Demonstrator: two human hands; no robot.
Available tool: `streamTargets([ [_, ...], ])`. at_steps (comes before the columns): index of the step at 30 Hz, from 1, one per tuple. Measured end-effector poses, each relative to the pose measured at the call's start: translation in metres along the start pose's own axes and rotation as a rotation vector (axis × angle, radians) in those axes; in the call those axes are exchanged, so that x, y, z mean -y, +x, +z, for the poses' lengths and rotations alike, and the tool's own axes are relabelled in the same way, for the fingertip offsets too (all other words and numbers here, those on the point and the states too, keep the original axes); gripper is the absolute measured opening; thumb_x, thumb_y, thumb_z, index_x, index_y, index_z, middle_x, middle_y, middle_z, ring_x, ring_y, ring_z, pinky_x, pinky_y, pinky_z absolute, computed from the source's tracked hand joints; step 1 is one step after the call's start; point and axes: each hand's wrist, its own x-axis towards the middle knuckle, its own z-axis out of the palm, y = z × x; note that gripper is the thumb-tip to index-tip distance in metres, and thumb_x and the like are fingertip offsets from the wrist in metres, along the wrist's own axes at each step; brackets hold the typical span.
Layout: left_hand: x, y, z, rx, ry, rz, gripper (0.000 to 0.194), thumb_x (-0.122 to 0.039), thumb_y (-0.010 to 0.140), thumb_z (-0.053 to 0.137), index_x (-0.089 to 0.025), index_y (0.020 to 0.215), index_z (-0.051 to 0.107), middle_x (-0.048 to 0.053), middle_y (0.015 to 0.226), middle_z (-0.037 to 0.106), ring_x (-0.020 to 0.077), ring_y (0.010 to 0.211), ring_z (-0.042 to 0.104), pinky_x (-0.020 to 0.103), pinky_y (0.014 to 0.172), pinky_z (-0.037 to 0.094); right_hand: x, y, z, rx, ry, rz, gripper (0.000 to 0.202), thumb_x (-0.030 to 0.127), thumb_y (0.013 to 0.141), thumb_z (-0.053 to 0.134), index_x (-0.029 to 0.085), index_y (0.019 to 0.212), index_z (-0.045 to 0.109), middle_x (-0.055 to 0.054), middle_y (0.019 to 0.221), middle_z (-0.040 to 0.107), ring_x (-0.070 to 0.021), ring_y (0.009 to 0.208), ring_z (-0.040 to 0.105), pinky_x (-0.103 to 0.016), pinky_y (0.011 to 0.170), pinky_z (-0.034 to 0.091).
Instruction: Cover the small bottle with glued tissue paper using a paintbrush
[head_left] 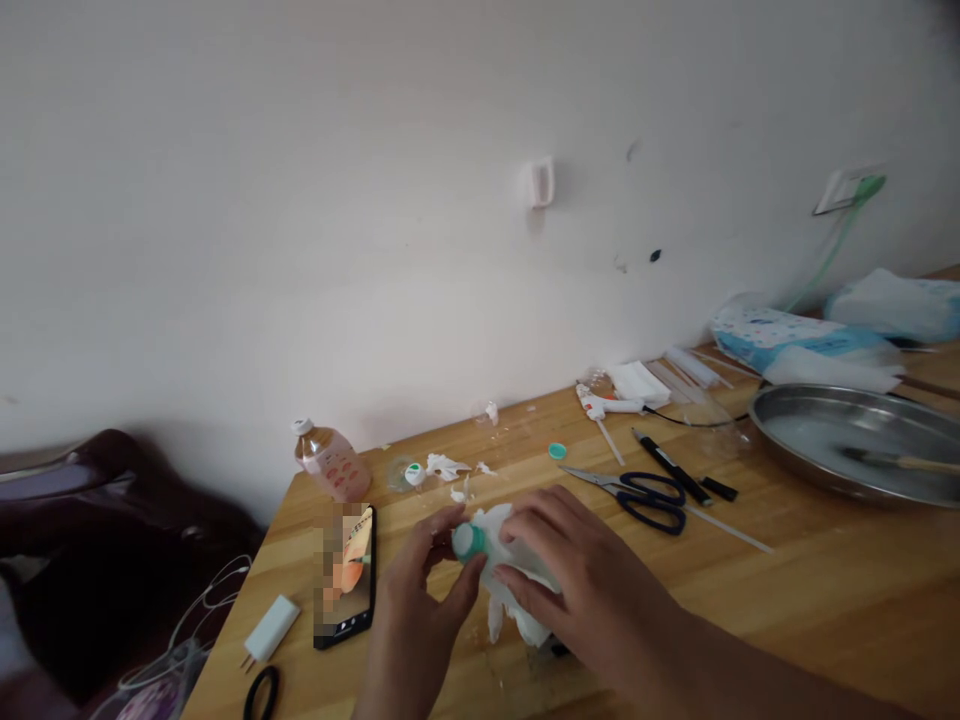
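Observation:
A bottle wrapped in wet-looking white tissue [517, 590] lies tilted between my hands, its green-capped end [469, 541] pointing left. My left hand [427, 575] has thumb and fingers curled around that cap. On the tissue-covered body rests my right hand [562, 560], its fingers bent over the top and side. The underside of the bottle is hidden by my hands and the loose tissue. Torn tissue scraps [446, 466] lie just beyond, near a small white lid [414, 474] and a flat teal disc [556, 451].
Scissors [645, 495], a black marker [671, 466] and a glue gun [611, 405] lie to the right, before a metal tray [780, 450] holding a brush. At left are a pink drink bottle [334, 462], a phone [352, 570] and a white charger [271, 627]. Tissue packs [795, 335] sit by the wall.

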Motion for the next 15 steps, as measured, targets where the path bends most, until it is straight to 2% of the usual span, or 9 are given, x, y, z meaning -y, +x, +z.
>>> streamTargets([
  [4,-0.006,-0.0006,-0.0014,0.032,0.022,-0.005,0.031,-0.027,0.082,0.069,-0.028,0.112,0.064,0.0,0.104,0.073,0.014,0.091,0.069,0.025,0.082,0.057,-0.0041,0.0047,0.0045,0.024,0.017,0.03,0.009,0.013,0.09,0.057,0.019,0.097,0.057,-0.004,0.098,0.059,-0.0216,0.095,0.051,-0.038,0.083,0.043],
  [10,-0.0055,0.0011,-0.004,0.118,0.043,-0.082,0.031,-0.029,0.082,0.069,-0.027,0.112,0.065,0.001,0.109,0.074,0.0168,0.095,0.069,0.029,0.085,0.056,-0.0039,0.0066,0.0022,0.006,0.092,0.07,0.016,0.003,0.085,0.052,0.019,0.085,0.055,-0.001,0.089,0.058,-0.0174,0.089,0.052,-0.032,0.079,0.041],
  [15,-0.0052,0.0009,-0.0052,0.136,-0.059,-0.115,0.033,-0.032,0.077,0.075,-0.027,0.109,0.068,0.002,0.104,0.076,0.0182,0.094,0.069,0.028,0.082,0.056,-0.0045,0.0052,0.0041,0.021,0.166,0.11,0.011,0.012,0.086,0.058,0.021,0.093,0.057,-0.001,0.095,0.059,-0.017,0.091,0.054,-0.031,0.079,0.041],
])
